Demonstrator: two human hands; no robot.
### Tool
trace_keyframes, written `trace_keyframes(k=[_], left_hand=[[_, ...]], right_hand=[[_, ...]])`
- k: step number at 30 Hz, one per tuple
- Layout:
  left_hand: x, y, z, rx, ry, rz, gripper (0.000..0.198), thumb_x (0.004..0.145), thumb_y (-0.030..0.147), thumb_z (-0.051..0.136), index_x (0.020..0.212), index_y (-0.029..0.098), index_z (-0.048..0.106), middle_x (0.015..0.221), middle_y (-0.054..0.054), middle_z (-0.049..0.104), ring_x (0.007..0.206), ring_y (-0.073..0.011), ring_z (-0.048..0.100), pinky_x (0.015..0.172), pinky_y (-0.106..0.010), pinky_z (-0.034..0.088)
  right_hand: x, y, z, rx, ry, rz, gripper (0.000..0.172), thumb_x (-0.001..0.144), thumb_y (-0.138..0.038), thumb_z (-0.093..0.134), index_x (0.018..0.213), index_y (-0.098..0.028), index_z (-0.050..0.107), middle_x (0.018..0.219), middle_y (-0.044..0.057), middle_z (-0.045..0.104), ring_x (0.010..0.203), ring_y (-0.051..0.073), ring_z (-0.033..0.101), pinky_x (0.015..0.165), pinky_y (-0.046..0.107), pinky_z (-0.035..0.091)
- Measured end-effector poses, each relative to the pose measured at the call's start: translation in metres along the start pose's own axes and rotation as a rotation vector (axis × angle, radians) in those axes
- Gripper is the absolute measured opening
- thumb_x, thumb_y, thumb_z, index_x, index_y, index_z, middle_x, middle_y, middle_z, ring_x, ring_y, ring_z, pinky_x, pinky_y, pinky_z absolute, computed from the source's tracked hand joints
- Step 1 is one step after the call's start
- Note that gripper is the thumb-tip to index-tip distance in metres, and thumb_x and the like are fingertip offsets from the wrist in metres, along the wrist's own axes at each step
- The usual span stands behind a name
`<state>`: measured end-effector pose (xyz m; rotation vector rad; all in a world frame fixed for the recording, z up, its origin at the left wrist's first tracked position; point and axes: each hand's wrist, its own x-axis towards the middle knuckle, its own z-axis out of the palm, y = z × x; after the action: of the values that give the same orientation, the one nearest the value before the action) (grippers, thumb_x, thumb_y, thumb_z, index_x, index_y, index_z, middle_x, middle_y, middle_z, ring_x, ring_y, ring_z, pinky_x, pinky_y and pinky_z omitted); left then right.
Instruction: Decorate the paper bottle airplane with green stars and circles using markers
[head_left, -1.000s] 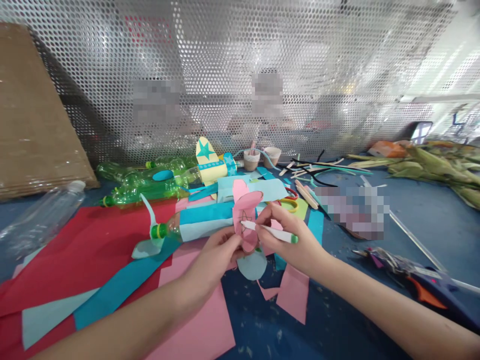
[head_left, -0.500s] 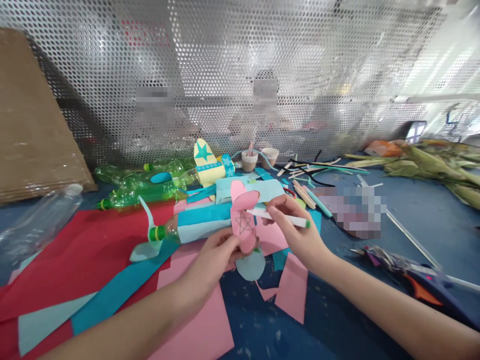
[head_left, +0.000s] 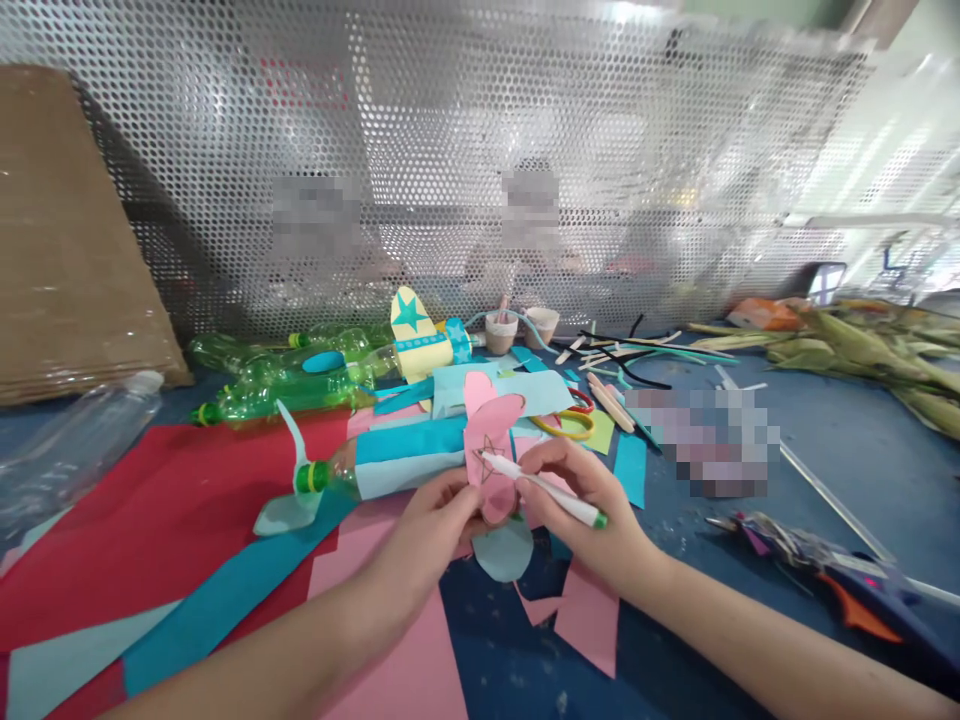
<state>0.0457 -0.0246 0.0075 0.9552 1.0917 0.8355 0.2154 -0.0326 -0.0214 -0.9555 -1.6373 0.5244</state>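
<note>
My left hand (head_left: 439,525) pinches the lower edge of a pink paper cutout (head_left: 495,413), held upright. A star is drawn in dark lines on its face. My right hand (head_left: 596,505) grips a white marker (head_left: 555,493) with a green end, its tip at the star. Just left of the cutout lies a bottle wrapped in blue paper (head_left: 409,440), with a green cap (head_left: 312,477) and pale paper fins (head_left: 289,510). Below the cutout is a round pale blue paper piece (head_left: 504,550).
Red paper (head_left: 202,480) covers the left side. Green bottles (head_left: 292,390) and a yellow paper-covered bottle (head_left: 424,350) lie behind. Scissors with yellow handles (head_left: 570,427) are beyond my right hand. A glue gun (head_left: 862,580) lies at right, corn husks (head_left: 840,340) farther back.
The marker's tip has moved down and left, from the star's upper right onto the star. My right hand has come lower, uncovering the scissor handles. The view has shifted slightly.
</note>
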Motion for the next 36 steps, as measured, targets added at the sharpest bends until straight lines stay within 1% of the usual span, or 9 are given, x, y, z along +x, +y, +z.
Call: trace_keyframes(k=[5, 10, 13, 16, 20, 23, 26, 30, 36], left_hand=[[-0.0008, 0.0015, 0.0003, -0.006, -0.022, 0.006, 0.008, 0.065, 0.027, 0.067, 0.063, 0.020, 0.064, 0.074, -0.004, 0.070, 0.086, -0.0238, 0.067, 0.076, -0.029, 0.051], [0.0031, -0.0010, -0.0004, 0.003, -0.032, -0.001, 0.009, 0.064, 0.027, 0.066, 0.067, 0.019, 0.066, 0.075, -0.003, 0.069, 0.086, -0.0230, 0.066, 0.085, -0.033, 0.049], [0.0047, -0.0025, -0.0014, 0.046, -0.003, -0.051, 0.013, 0.064, 0.029, 0.065, 0.072, 0.019, 0.066, 0.077, -0.001, 0.067, 0.086, -0.0221, 0.064, 0.085, -0.035, 0.048], [0.0043, -0.0033, -0.0022, 0.070, 0.006, -0.051, 0.013, 0.065, 0.030, 0.064, 0.072, 0.019, 0.065, 0.075, -0.001, 0.065, 0.087, -0.0221, 0.064, 0.085, -0.035, 0.047], [0.0023, -0.0025, -0.0024, 0.083, -0.005, -0.037, 0.013, 0.067, 0.031, 0.063, 0.072, 0.020, 0.065, 0.076, -0.001, 0.065, 0.088, -0.0225, 0.065, 0.085, -0.035, 0.047], [0.0014, -0.0006, -0.0017, 0.084, 0.000, -0.055, 0.015, 0.068, 0.031, 0.063, 0.078, 0.020, 0.067, 0.079, -0.001, 0.066, 0.089, -0.0232, 0.066, 0.082, -0.034, 0.048], [0.0013, 0.0008, -0.0008, 0.081, -0.005, -0.047, 0.014, 0.069, 0.031, 0.063, 0.076, 0.019, 0.066, 0.079, -0.002, 0.068, 0.090, -0.0239, 0.066, 0.078, -0.031, 0.048], [0.0017, 0.0002, -0.0008, 0.082, -0.024, -0.026, 0.014, 0.069, 0.032, 0.063, 0.074, 0.018, 0.067, 0.079, -0.003, 0.069, 0.081, -0.0195, 0.065, 0.073, -0.027, 0.047], [0.0021, -0.0015, -0.0007, 0.060, -0.027, -0.013, 0.014, 0.070, 0.031, 0.065, 0.074, 0.018, 0.068, 0.078, -0.003, 0.069, 0.079, -0.0181, 0.064, 0.070, -0.026, 0.048]], right_hand=[[-0.0003, 0.0050, 0.0015, 0.005, -0.016, 0.055, 0.003, 0.091, -0.025, 0.061, 0.089, -0.023, 0.059, 0.083, 0.003, 0.064, 0.074, 0.017, 0.062, 0.065, 0.030, 0.052], [0.0016, 0.0056, 0.0029, 0.000, -0.035, 0.050, 0.004, 0.090, -0.025, 0.063, 0.089, -0.023, 0.059, 0.082, 0.002, 0.065, 0.075, 0.017, 0.062, 0.069, 0.031, 0.051], [0.0032, 0.0039, 0.0038, 0.007, -0.046, 0.045, 0.006, 0.090, -0.026, 0.063, 0.086, -0.023, 0.059, 0.079, 0.001, 0.064, 0.072, 0.017, 0.061, 0.067, 0.030, 0.050], [0.0045, 0.0032, 0.0045, 0.033, -0.060, 0.057, 0.007, 0.091, -0.027, 0.062, 0.086, -0.023, 0.059, 0.078, 0.001, 0.064, 0.072, 0.017, 0.062, 0.066, 0.030, 0.049], [0.0046, 0.0032, 0.0046, 0.036, -0.067, 0.072, 0.006, 0.090, -0.026, 0.063, 0.086, -0.023, 0.059, 0.078, 0.001, 0.064, 0.073, 0.017, 0.062, 0.066, 0.030, 0.048], [0.0039, 0.0021, 0.0036, 0.035, -0.028, 0.053, 0.005, 0.089, -0.023, 0.062, 0.086, -0.023, 0.059, 0.078, 0.000, 0.064, 0.071, 0.016, 0.060, 0.064, 0.028, 0.047], [0.0041, 0.0009, 0.0017, 0.070, 0.032, 0.047, 0.007, 0.090, -0.020, 0.058, 0.084, -0.023, 0.057, 0.074, -0.001, 0.061, 0.065, 0.014, 0.056, 0.058, 0.025, 0.044], [0.0059, 0.0018, 0.0001, 0.061, 0.097, 0.035, 0.011, 0.091, -0.018, 0.057, 0.081, -0.023, 0.054, 0.067, -0.004, 0.055, 0.057, 0.012, 0.049, 0.054, 0.024, 0.039], [0.0059, 0.0041, 0.0010, 0.094, 0.059, 0.059, 0.007, 0.090, -0.020, 0.061, 0.085, -0.023, 0.057, 0.073, -0.002, 0.059, 0.063, 0.012, 0.054, 0.058, 0.024, 0.041]])
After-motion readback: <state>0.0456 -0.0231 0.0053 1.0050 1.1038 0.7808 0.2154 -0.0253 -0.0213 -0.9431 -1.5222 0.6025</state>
